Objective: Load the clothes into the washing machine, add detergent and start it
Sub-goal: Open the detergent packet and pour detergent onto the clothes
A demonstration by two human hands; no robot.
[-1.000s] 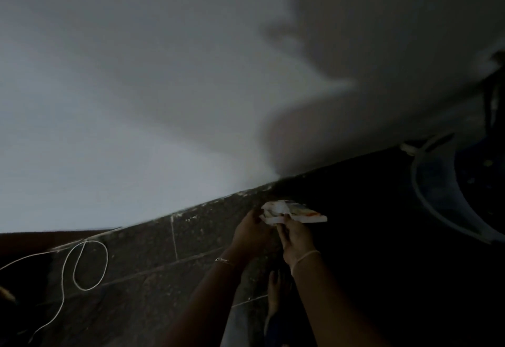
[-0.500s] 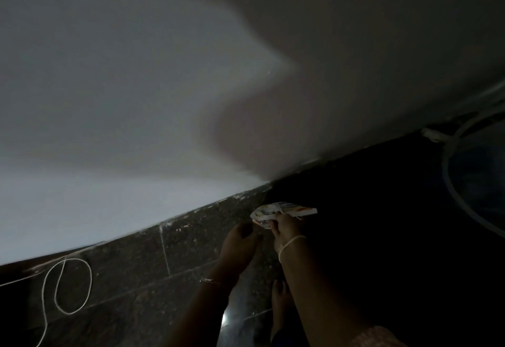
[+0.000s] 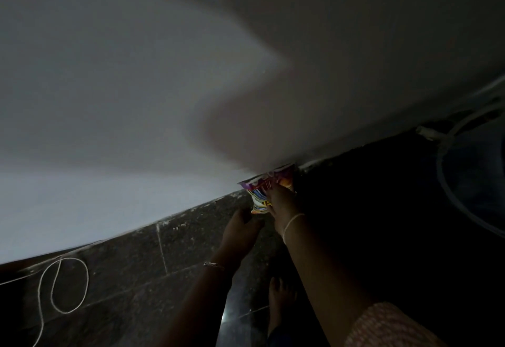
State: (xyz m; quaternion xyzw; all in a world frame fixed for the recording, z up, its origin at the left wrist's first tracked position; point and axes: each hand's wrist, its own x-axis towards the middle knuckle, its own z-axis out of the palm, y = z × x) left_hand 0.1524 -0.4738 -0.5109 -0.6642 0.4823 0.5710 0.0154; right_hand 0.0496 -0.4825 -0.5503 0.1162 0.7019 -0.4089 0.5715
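Observation:
A small colourful detergent packet (image 3: 261, 195) stands upright near the foot of the white wall, with my right hand (image 3: 281, 204) gripping it from the right side. My left hand (image 3: 240, 230) hovers just below and left of the packet, fingers loosely curled and holding nothing. The scene is very dark. A round dark tub with a pale rim (image 3: 448, 182) shows at the far right edge; whether it is the washing machine cannot be told. No clothes are visible.
A white wall (image 3: 136, 100) fills the upper frame above a dark stone skirting and tiled floor (image 3: 123, 278). A looped white cord (image 3: 68, 286) hangs on the skirting at the lower left. My bare foot (image 3: 278, 300) rests on the floor below my hands.
The packet was held flat by both hands; now it is turned upright in my right hand alone, and my left hand has let go and dropped slightly. The view shifted left.

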